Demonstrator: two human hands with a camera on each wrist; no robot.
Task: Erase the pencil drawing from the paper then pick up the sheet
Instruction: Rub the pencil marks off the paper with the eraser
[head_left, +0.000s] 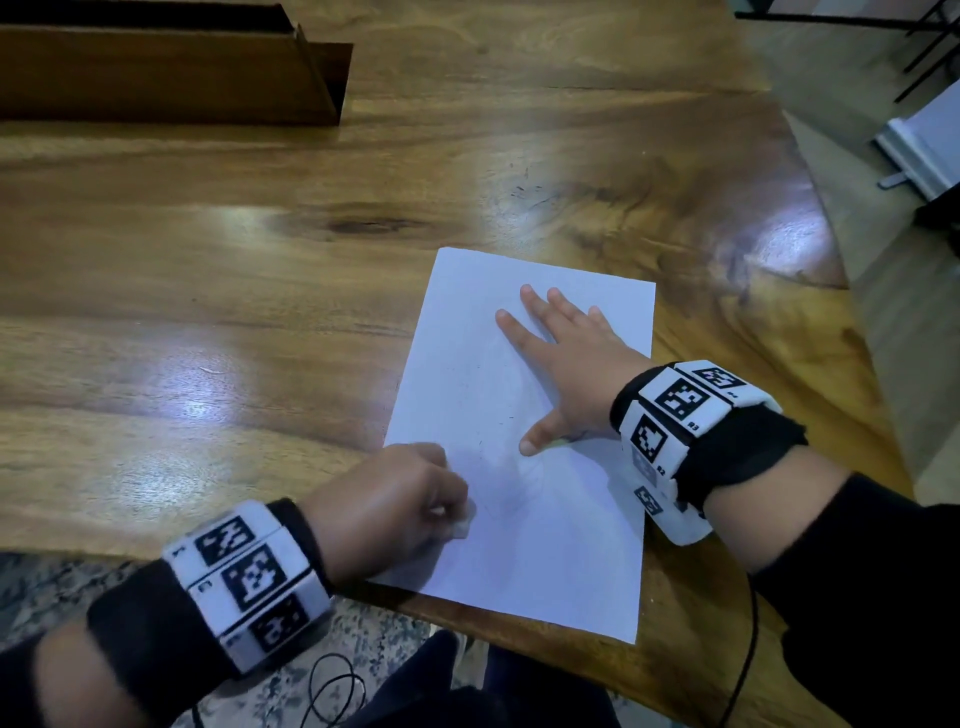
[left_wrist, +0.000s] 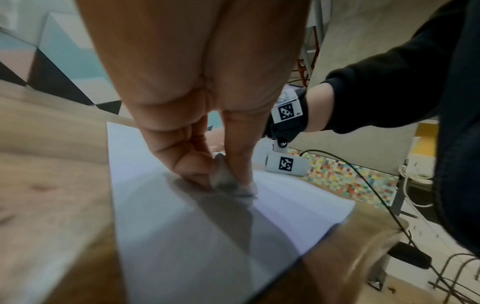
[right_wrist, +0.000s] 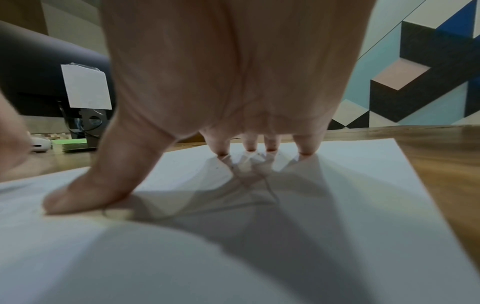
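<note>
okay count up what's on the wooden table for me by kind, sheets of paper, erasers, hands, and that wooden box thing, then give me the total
Sheets of paper: 1
Erasers, pinched in the left hand's fingers: 1
Hands on the paper, left hand and right hand: 2
Wooden boxes at the far edge of the table: 1
Total: 5

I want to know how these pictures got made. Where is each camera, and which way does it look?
Head: up on the head, looking down at the white paper sheet on the wooden table; both hands and sleeves show.
Left wrist: along the left hand, which pinches a small grey eraser.
Right wrist: along the right hand, which presses flat.
All three show the sheet.
</note>
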